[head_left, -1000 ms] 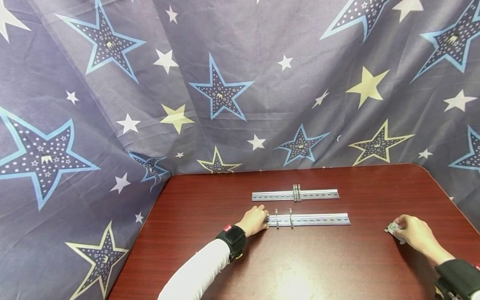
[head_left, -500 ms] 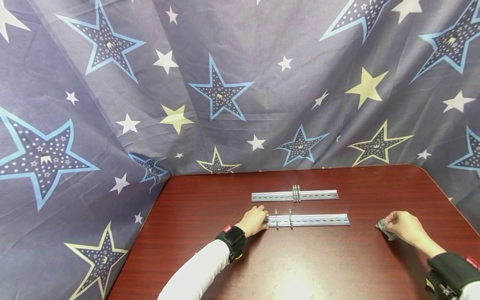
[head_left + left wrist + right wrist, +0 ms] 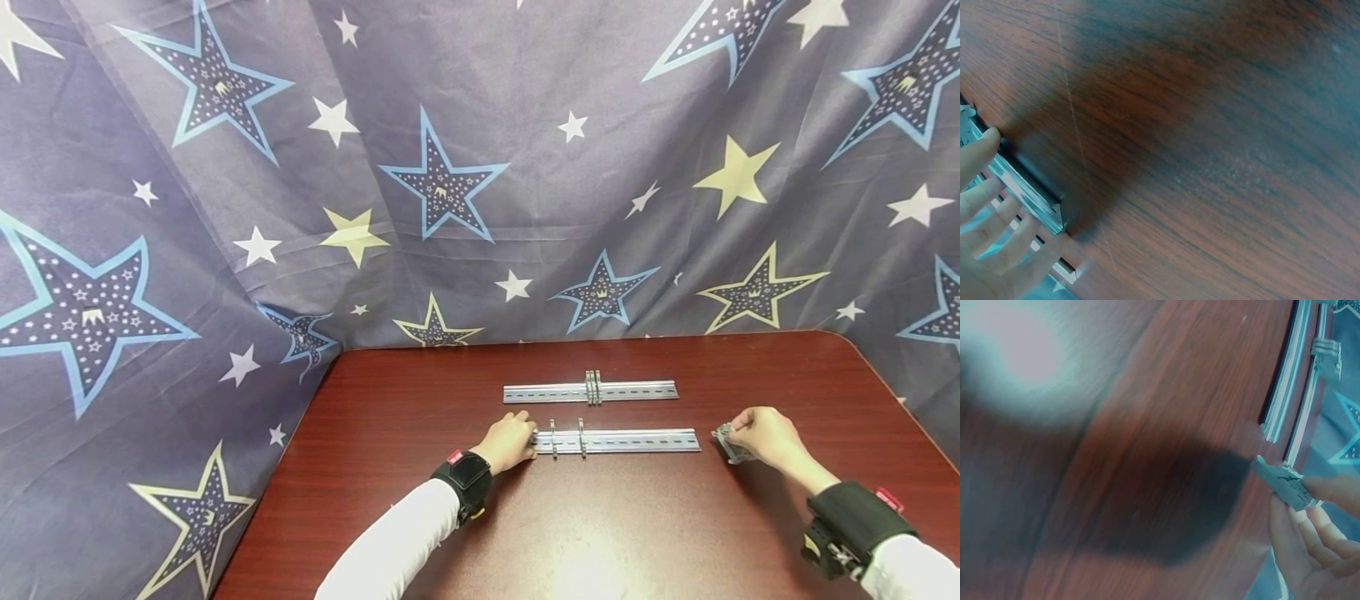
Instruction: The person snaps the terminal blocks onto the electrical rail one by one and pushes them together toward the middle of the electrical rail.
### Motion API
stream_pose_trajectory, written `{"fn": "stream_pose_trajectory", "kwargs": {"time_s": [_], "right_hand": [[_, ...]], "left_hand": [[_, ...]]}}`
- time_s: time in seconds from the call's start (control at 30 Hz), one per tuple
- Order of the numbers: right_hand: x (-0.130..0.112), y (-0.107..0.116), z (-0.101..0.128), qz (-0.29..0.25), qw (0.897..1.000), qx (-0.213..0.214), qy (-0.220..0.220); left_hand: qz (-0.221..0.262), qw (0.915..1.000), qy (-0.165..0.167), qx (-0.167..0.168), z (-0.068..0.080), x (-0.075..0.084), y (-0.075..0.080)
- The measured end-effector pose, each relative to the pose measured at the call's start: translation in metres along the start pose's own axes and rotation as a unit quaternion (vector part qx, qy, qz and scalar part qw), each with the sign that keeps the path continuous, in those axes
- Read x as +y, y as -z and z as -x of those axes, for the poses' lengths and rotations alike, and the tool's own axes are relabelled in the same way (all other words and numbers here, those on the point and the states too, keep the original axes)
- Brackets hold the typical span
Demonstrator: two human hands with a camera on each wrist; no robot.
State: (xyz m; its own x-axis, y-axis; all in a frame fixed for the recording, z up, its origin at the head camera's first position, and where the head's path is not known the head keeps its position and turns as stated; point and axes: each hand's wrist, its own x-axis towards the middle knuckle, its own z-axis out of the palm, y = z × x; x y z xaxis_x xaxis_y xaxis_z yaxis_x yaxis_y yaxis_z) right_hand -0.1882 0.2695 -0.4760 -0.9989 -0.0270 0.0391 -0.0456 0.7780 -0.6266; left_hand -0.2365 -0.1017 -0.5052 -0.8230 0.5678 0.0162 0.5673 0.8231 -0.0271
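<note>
My left hand [image 3: 508, 440] grips the left end of the nearer metal DIN rail [image 3: 645, 441]. In the left wrist view the thumb lies along one long edge of the rail [image 3: 1029, 190] and the fingers reach over to the other. Two thin clip-on pieces [image 3: 582, 437] stand apart on this rail, not far from that hand. Just beyond the rail's right end, my right hand [image 3: 776, 440] pinches a grey terminal block [image 3: 1286, 485] between thumb and fingers. It is held above the table, tilted, and partly covered by the fingertips.
A second DIN rail [image 3: 540, 393] lies behind the first, roughly parallel, with several thin pieces [image 3: 593, 387] grouped near its middle. Both rails rest on a reddish-brown wooden table [image 3: 420, 383]. A star-patterned curtain [image 3: 525, 167] hangs along the table's back and left sides.
My right hand has carried the terminal block leftward and slightly away from me, close to the nearer rail's right end. The left hand and both rails have stayed put.
</note>
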Motion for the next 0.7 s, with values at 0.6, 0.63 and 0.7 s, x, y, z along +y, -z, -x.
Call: {"fn": "stream_pose_trajectory", "kwargs": {"time_s": [0.6, 0.63, 0.7], "right_hand": [[-0.039, -0.029, -0.018, -0.005, 1.000, 0.003, -0.001], [-0.041, -0.031, -0.018, -0.005, 1.000, 0.002, -0.003], [-0.045, -0.034, -0.020, -0.005, 1.000, 0.002, -0.001]], "left_hand": [[-0.002, 0.9999, -0.010, 0.002, 0.001, -0.001, -0.001], [-0.001, 1.0000, -0.009, 0.002, 0.001, -0.001, -0.001], [-0.002, 1.0000, -0.007, 0.001, 0.001, 0.000, -0.001]]}}
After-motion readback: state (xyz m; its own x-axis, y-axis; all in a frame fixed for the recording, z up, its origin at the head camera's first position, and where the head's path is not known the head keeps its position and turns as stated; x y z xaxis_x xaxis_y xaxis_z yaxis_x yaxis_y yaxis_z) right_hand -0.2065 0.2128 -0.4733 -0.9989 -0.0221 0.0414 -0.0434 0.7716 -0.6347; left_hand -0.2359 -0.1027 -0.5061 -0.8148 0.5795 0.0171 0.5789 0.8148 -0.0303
